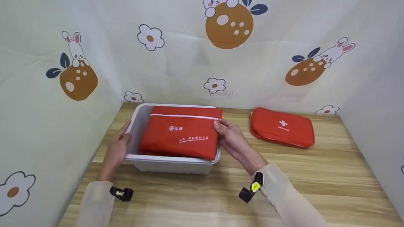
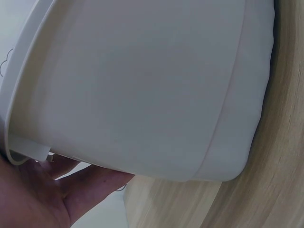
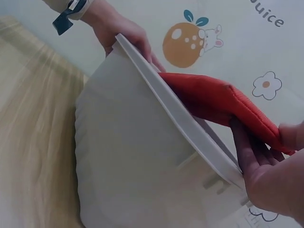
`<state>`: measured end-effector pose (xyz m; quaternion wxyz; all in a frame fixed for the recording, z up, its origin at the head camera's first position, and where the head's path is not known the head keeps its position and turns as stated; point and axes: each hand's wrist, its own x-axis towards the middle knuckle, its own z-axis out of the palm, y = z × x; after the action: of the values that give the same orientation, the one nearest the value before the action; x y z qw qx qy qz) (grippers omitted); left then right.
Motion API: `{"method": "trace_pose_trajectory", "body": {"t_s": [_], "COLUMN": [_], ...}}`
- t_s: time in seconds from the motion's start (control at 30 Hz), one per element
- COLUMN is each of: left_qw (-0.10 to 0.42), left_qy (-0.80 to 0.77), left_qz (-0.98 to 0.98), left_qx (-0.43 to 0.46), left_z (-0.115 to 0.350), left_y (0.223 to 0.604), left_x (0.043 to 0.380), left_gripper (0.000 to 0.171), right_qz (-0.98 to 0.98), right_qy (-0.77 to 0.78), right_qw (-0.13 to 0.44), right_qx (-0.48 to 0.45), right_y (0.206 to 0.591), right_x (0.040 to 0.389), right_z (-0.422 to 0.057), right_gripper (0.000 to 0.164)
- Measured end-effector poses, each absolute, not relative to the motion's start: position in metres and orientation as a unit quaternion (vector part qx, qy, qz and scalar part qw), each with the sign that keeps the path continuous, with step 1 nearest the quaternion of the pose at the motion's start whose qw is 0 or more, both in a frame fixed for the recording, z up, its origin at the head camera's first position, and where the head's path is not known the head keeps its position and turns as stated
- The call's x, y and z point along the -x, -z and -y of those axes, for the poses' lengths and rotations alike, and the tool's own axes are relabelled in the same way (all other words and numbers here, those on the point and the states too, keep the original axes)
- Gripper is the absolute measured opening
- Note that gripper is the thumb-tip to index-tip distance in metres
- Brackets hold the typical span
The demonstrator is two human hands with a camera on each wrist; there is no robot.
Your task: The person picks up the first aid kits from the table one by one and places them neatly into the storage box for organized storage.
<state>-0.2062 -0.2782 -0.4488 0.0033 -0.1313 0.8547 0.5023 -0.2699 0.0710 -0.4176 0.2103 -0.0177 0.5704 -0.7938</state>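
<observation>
A white plastic bin (image 1: 172, 166) stands on the wooden table with a flat red pouch (image 1: 179, 131) across its opening. My left hand (image 1: 118, 147) grips the bin's left rim, its thumb on the near side; in the left wrist view, the left hand (image 2: 52, 190) has its fingers behind the bin wall. At the pouch's right edge, my right hand (image 1: 233, 137) pinches it, thumb on top. The right wrist view shows the red pouch (image 3: 213, 97) tilted above the rim, with the right hand's (image 3: 273, 175) fingers underneath. Whatever lies under the pouch is hidden.
A red first aid case (image 1: 283, 127) with a white cross lies on the table (image 1: 287, 185) to the right of the bin. A patterned curtain (image 1: 177, 64) with rabbits, oranges and flowers encloses the table at the back and both sides.
</observation>
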Motion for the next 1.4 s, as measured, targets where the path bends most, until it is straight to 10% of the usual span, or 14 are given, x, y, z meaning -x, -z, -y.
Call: {"method": "trace_pose_trajectory", "body": {"t_s": [0.7, 1.4], "left_qw": [0.007, -0.01], "left_qy": [-0.51, -0.498], "left_qz": [-0.849, -0.856], "left_qx": [0.136, 0.139], "left_z": [0.277, 0.277], "left_y": [0.449, 0.449], "left_x": [0.207, 0.206], "left_gripper": [0.052, 0.053], "right_qz": [-0.647, -0.714], "right_qy": [0.739, 0.69], "right_qw": [0.186, 0.116], "right_qx": [0.027, 0.008], "right_y": [0.416, 0.415], "right_x": [0.268, 0.256], "right_z": [-0.055, -0.056], "right_gripper": [0.074, 0.058]}}
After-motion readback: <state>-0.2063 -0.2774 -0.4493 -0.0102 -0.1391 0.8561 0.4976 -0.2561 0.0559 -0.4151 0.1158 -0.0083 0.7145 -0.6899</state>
